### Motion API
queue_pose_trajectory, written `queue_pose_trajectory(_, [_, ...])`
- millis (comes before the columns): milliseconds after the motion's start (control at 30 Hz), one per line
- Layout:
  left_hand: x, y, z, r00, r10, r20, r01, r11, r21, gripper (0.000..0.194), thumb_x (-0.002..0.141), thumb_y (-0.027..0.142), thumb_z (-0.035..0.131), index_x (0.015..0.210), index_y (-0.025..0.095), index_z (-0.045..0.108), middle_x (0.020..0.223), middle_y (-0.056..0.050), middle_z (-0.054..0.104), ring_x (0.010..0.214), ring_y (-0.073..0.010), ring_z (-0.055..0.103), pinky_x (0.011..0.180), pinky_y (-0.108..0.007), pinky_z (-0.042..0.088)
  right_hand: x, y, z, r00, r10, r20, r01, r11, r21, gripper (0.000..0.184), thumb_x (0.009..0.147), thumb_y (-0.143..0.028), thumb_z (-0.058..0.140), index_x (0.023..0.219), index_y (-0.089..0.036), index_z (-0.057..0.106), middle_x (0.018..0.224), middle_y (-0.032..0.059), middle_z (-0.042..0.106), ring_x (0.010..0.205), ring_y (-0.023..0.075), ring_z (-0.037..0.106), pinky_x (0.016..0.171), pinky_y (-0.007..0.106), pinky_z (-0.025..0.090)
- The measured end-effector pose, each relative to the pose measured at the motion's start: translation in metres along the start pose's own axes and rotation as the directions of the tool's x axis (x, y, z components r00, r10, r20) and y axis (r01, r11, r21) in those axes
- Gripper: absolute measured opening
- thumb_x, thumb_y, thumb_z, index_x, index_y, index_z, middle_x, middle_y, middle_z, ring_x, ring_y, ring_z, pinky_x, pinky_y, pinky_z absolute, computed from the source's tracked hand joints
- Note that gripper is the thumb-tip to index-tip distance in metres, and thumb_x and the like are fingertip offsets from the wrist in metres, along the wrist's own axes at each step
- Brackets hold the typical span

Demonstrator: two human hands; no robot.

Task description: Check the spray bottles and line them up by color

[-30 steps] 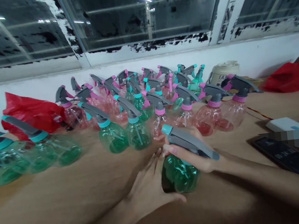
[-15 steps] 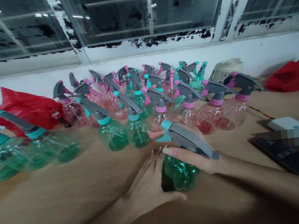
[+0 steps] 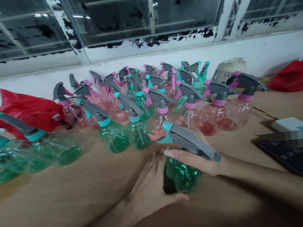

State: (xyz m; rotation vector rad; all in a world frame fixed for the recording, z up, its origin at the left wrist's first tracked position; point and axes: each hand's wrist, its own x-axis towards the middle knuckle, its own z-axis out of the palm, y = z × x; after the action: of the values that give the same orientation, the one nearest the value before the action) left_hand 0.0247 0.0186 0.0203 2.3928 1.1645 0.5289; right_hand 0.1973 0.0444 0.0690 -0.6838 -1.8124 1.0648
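A green transparent spray bottle (image 3: 184, 175) with a grey and turquoise trigger head stands before me on the wooden table, held by both hands. My left hand (image 3: 151, 181) wraps round the lower left side of its body, thumb at the front near the base. Around the neck, just under the trigger head, my right hand (image 3: 197, 159) is closed; its thumb and fingers hide the collar. A dark patch shows on the bottle's left side beside my left palm. Right behind stand a green spray bottle (image 3: 139, 135) and a pink spray bottle (image 3: 163, 116).
Several pink and green spray bottles crowd the back, with more green bottles (image 3: 65, 149) at left. A red plastic bag (image 3: 27, 109) lies behind those; another red bag (image 3: 295, 77) is far right. A phone (image 3: 290, 156) and a white box (image 3: 292, 124) lie at right.
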Motion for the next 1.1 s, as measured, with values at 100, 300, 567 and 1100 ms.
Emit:
queue_pose_trajectory(100, [-0.0002, 0.0006, -0.0001, 1.0, -0.006, 0.011, 0.005, 1.0, 0.017, 0.078, 0.061, 0.047, 0.08, 0.124, 0.018, 0.045, 0.128, -0.016, 0.053, 0.121, -0.0398, 0.046, 0.097, -0.058, 0.037, 0.0003, -0.0006, -0.0001, 1.0, 0.005, 0.018, -0.006, 1.0, 0.008, 0.032, 0.08, -0.031, 0.064, 0.111, -0.023, 0.064, 0.112, 0.0042, 0.067, 0.073, 0.014, 0.065, 0.07, 0.029, 0.053])
queue_pose_trajectory(300, [-0.0008, 0.0014, -0.0012, 0.999, -0.028, 0.018, 0.027, 0.999, 0.025, 0.078, 0.06, 0.045, 0.081, 0.124, 0.018, 0.045, 0.129, -0.015, 0.052, 0.122, -0.04, 0.045, 0.097, -0.057, 0.038, 0.0016, -0.002, -0.0008, 0.999, 0.011, 0.033, -0.01, 1.0, -0.008, 0.029, 0.08, -0.029, 0.063, 0.109, -0.022, 0.064, 0.107, 0.0047, 0.067, 0.071, 0.0133, 0.064, 0.068, 0.029, 0.052])
queue_pose_trajectory(567, [-0.0019, -0.0012, 0.0009, 1.0, -0.001, -0.003, 0.001, 1.0, 0.01, 0.083, 0.064, 0.047, 0.078, 0.13, 0.019, 0.039, 0.132, -0.015, 0.049, 0.124, -0.0381, 0.044, 0.1, -0.054, 0.036, 0.0029, -0.0038, 0.0003, 0.998, -0.054, 0.024, 0.054, 0.998, -0.015, 0.017, 0.082, -0.027, 0.06, 0.098, -0.021, 0.062, 0.097, 0.0055, 0.066, 0.085, 0.0171, 0.062, 0.078, 0.033, 0.051])
queue_pose_trajectory(1100, [-0.0027, -0.0024, 0.0016, 1.0, -0.018, 0.004, 0.018, 1.0, 0.002, 0.084, 0.065, 0.05, 0.076, 0.133, 0.019, 0.037, 0.134, -0.016, 0.048, 0.125, -0.0409, 0.043, 0.098, -0.058, 0.036, 0.0013, -0.001, 0.0014, 0.997, -0.06, -0.039, 0.058, 0.997, -0.059, 0.023, 0.078, -0.04, 0.065, 0.094, -0.023, 0.063, 0.09, 0.0021, 0.064, 0.076, 0.0151, 0.061, 0.072, 0.03, 0.051])
